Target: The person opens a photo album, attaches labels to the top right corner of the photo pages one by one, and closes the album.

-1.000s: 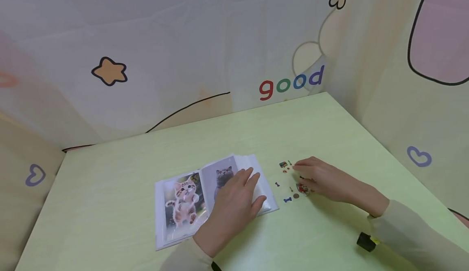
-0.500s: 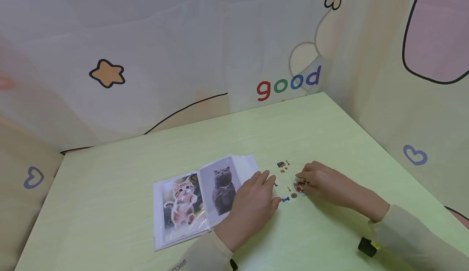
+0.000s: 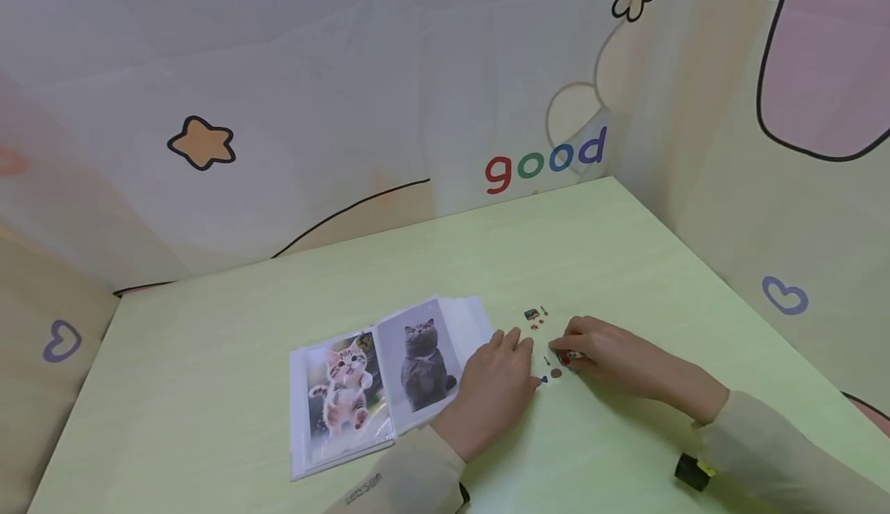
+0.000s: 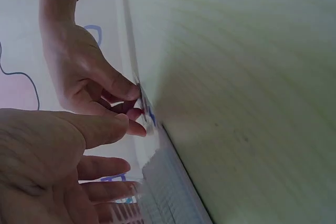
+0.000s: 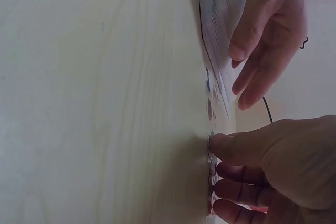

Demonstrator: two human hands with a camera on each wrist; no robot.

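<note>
Several small colourful stickers (image 3: pixel 532 314), including bone shapes, lie on the table to the right of the open photo album (image 3: pixel 297 413). They seem to sit on a clear sheet (image 4: pixel 148 109), whose edge shows in the left wrist view. Over the sheet's right side, my right hand (image 3: pixel 612 355) bends its thumb and fingers to pinch at it beside a red sticker (image 3: pixel 566 357); the exact hold is partly hidden. My left hand (image 3: pixel 490 386) lies with extended fingers between album and stickers, covering some stickers and the album's lower right corner.
The album shows a striped kitten picture (image 3: pixel 348 390) and a grey cat picture (image 3: pixel 426 363). A pale green table (image 3: pixel 208 328) meets printed cloth walls (image 3: pixel 334 97) at its back and sides. A small black object (image 3: pixel 693 471) hangs by the right sleeve.
My left hand has slid right off the grey cat picture to the stickers' edge. My right fingertips have come from the upper stickers down towards the red one. The album stays put.
</note>
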